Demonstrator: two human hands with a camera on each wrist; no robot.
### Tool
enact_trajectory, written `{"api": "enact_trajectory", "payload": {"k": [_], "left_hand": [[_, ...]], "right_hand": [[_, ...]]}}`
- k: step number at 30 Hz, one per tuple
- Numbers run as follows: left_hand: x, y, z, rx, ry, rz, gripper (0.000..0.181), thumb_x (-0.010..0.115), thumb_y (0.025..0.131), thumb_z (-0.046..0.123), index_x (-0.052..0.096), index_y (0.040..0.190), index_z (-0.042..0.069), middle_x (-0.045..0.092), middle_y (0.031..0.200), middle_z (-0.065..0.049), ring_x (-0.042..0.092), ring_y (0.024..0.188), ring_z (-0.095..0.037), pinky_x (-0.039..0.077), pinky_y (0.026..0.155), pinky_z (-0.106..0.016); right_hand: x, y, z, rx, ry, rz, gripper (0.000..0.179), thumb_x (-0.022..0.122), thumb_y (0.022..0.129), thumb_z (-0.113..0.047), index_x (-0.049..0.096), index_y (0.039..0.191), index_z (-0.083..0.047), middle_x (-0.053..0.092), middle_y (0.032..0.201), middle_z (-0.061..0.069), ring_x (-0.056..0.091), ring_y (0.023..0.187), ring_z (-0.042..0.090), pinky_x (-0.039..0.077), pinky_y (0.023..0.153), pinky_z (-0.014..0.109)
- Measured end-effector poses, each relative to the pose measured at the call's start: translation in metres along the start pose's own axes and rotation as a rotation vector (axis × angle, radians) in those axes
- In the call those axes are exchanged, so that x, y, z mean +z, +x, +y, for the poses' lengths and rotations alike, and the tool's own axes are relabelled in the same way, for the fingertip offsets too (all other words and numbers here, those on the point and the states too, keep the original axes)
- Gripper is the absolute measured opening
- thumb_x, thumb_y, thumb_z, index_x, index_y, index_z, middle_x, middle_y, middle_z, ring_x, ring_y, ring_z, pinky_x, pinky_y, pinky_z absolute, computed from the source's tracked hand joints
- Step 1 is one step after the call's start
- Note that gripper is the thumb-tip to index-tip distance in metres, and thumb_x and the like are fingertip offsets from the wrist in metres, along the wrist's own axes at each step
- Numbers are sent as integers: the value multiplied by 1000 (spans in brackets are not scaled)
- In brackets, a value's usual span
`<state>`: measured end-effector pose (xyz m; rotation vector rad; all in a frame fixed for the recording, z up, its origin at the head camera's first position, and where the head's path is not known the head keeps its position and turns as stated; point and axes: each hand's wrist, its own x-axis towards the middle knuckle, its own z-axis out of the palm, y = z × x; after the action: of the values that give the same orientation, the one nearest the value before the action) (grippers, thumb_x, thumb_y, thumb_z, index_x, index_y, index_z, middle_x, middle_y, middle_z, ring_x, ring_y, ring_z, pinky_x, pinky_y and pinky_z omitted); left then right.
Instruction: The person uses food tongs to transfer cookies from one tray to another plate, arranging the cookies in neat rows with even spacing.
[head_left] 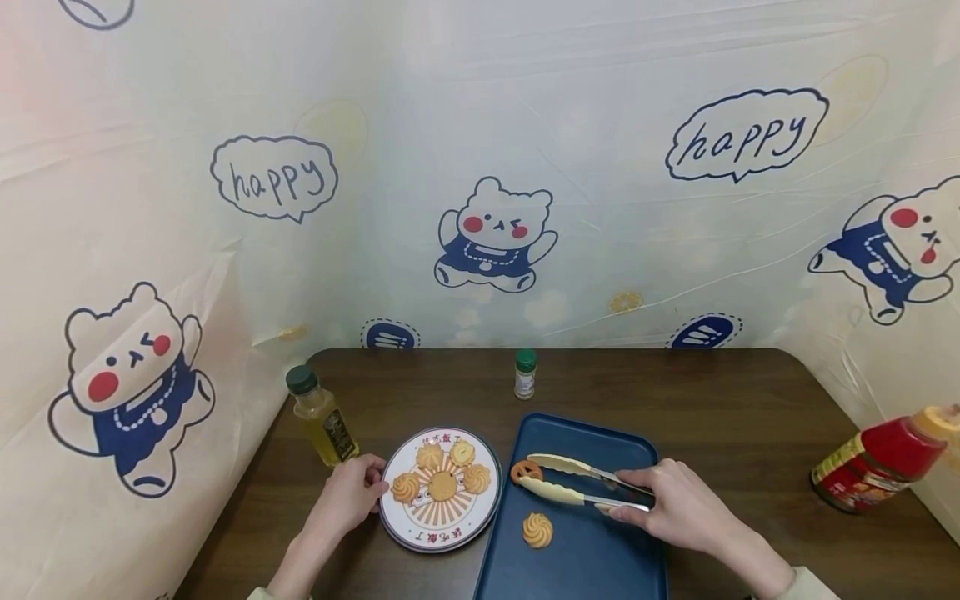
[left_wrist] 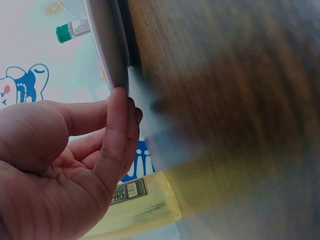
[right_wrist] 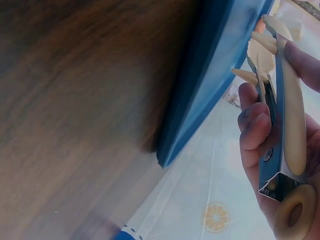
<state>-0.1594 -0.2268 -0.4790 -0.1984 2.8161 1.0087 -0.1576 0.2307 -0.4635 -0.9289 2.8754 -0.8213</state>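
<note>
My left hand (head_left: 350,496) pinches the left rim of a white plate (head_left: 443,534) with a red sunburst pattern. Several piped butter cookies (head_left: 477,478) lie on it, one of them in the middle. In the left wrist view thumb and fingertips meet at the plate's edge (left_wrist: 111,55). My right hand (head_left: 675,506) grips a pair of kitchen tongs (head_left: 551,490) with cream tips and metal arms. The spread tips reach either side of a small brown pretzel (head_left: 525,472) at the left edge of a blue tray (head_left: 592,558). A swirled cookie (head_left: 537,530) lies on the tray below the tongs.
An oil bottle (head_left: 324,421) with a dark green cap stands just beyond my left hand. At the back is a small green-capped shaker (head_left: 526,375). A red squeeze bottle (head_left: 877,462) stands at the far right. Printed curtain (head_left: 600,250) surrounds the dark wooden table (head_left: 420,392).
</note>
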Motion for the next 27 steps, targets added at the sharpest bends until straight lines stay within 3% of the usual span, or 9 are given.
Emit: {"api": "enact_trajectory", "payload": {"k": [6,17,27], "left_hand": [[0,1,1,8,2,1,30,70,91,1,62,118,-8,55,83,-7,57,62,-15,50,54,-30],[0,0,0,18,0,14,29,71,90,1,63,117,-8,54,82,-6,56,63,-15,50,54,-30],[-1,-2,2,22,5,10,30,71,90,1,62,117,-8,54,82,-7,56,62,-15,50,54,-30]], "right_hand": [[-2,4,-5,4,8,-9,53,75,86,-47,74,115,-3,47,56,-20,36,44,-3,29,41,18],[-1,18,-23,-72,13,0,48,75,87,-46,74,114,-6,47,56,-20,37,44,-4,29,40,18],[6,38,-48,-121,21,-53,49,74,88,-46,73,117,-6,48,56,-20,37,43,-4,30,40,19]]}}
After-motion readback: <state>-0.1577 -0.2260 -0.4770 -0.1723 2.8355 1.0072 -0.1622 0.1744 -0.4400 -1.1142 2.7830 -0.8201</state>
